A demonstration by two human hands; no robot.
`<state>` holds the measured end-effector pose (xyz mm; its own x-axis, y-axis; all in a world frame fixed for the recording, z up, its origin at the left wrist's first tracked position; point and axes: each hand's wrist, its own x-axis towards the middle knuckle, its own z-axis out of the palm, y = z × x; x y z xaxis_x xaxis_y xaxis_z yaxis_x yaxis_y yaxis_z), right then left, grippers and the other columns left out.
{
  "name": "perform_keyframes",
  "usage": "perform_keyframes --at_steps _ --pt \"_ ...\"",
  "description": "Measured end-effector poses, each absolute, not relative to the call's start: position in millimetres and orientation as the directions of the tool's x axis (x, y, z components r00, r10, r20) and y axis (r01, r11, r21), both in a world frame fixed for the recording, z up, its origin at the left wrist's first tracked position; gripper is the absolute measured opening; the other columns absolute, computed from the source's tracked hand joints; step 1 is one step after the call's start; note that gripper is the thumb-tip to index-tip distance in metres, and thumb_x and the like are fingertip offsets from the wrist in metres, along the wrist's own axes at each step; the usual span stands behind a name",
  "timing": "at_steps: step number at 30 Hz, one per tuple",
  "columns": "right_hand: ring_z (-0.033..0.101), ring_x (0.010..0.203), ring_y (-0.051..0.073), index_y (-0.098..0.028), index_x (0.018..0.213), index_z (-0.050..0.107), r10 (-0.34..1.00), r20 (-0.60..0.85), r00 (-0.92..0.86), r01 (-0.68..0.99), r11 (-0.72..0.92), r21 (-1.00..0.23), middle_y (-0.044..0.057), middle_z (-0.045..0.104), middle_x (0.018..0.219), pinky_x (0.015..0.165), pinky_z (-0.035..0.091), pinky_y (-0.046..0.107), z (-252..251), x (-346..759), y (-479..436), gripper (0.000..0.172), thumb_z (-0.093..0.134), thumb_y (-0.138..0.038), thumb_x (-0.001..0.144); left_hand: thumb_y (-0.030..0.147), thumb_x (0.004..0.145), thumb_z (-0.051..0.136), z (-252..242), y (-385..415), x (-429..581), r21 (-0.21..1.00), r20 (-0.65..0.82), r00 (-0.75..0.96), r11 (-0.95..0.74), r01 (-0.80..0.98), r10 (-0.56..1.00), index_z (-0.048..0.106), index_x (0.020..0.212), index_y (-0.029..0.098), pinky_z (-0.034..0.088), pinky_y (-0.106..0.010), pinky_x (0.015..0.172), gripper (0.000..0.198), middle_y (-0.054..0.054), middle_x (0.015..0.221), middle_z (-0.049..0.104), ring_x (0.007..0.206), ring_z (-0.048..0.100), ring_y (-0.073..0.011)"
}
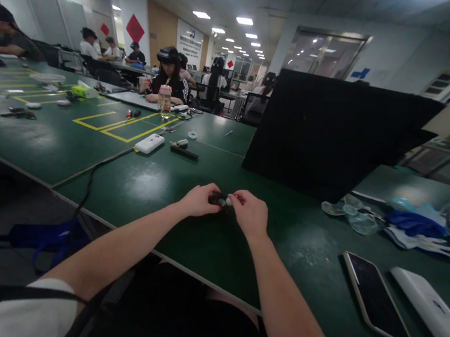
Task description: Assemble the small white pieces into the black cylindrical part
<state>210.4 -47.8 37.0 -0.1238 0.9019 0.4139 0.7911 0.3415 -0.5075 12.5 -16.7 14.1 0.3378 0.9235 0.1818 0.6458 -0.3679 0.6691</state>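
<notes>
Far wall sign point(189, 39): lettering too small to read. Small dark part point(215, 197) over green table point(141, 186), near side, gripped in left hand point(197, 201), silvery end right; long axis unclear. Right hand point(252, 213) pinches white piece point(228, 200) just beside.

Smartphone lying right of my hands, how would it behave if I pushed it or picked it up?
The smartphone is probably stiff, being a slim slab with straight edges. Pushed, it would likely slide rather than roll or tip, since it lies flat on the green table. Its dark, smooth-looking screen might make it slippery to lift.
</notes>
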Motion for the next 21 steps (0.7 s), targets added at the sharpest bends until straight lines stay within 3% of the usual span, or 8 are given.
perform_keyframes --at_steps 5,9,11,13,16,21 --pt "0.066 0.073 0.018 -0.026 0.089 0.073 0.908 0.373 -0.191 0.819 0.357 -0.45 0.001 0.073 0.083 0.065 0.049 0.031 40 208 -51 0.027 0.055 -0.044 0.097 0.04 0.075 0.075 14 -17 12 0.68 0.203 0.373 -0.405 0.611 0.905 0.062 0.115 0.024 0.056 -0.035 0.085 0.045 -0.004 0.103 0.076 0.093 0.072 -0.0222" --pt "0.063 0.064 0.02 -0.024 0.085 0.072 0.941 0.331 0.066 0.827 0.134 -0.547 0.006 0.071 0.075 0.058 0.045 0.032 47 222 -48 0.055 0.044 -0.07 0.093 0.037 0.074 0.076 12 -16 12 0.681 0.202 0.363 -0.397 0.615 0.91 0.063 0.116 0.024 0.056 -0.035 0.087 0.045 -0.004 0.103 0.075 0.094 0.072 -0.0217" --pt "0.063 0.062 0.021 -0.021 0.079 0.07 0.942 0.256 0.218 0.777 -0.009 -0.63 0.009 0.069 0.071 0.057 0.045 0.032 48 238 -43 0.071 0.029 -0.077 0.093 0.035 0.074 0.076 11 -16 12 0.695 0.196 0.354 -0.385 0.607 0.914 0.063 0.116 0.024 0.055 -0.035 0.09 0.045 -0.004 0.104 0.075 0.096 0.071 -0.0214" --pt "0.062 0.06 0.021 -0.021 0.072 0.068 0.961 0.133 0.244 0.752 -0.1 -0.652 0.01 0.068 0.068 0.057 0.046 0.034 44 254 -37 0.08 0.019 -0.082 0.091 0.036 0.076 0.075 11 -15 12 0.702 0.199 0.37 -0.396 0.592 0.907 0.062 0.117 0.024 0.055 -0.036 0.091 0.045 -0.003 0.103 0.075 0.096 0.071 -0.0209" --pt "0.061 0.057 0.022 -0.021 0.067 0.065 0.974 -0.005 0.228 0.771 -0.184 -0.61 0.011 0.067 0.066 0.056 0.047 0.035 34 268 -27 0.084 0.017 -0.087 0.086 0.038 0.076 0.075 10 -15 10 0.702 0.205 0.39 -0.413 0.581 0.898 0.062 0.117 0.025 0.055 -0.036 0.089 0.045 -0.003 0.102 0.074 0.094 0.071 -0.0208" --pt "0.064 0.059 0.023 -0.022 0.069 0.065 0.972 -0.093 0.216 0.803 -0.231 -0.55 0.011 0.068 0.07 0.057 0.05 0.037 22 267 -21 0.078 0.027 -0.088 0.084 0.039 0.075 0.076 10 -13 10 0.696 0.207 0.392 -0.416 0.585 0.896 0.063 0.117 0.024 0.055 -0.036 0.091 0.046 -0.004 0.106 0.073 0.098 0.07 -0.021"
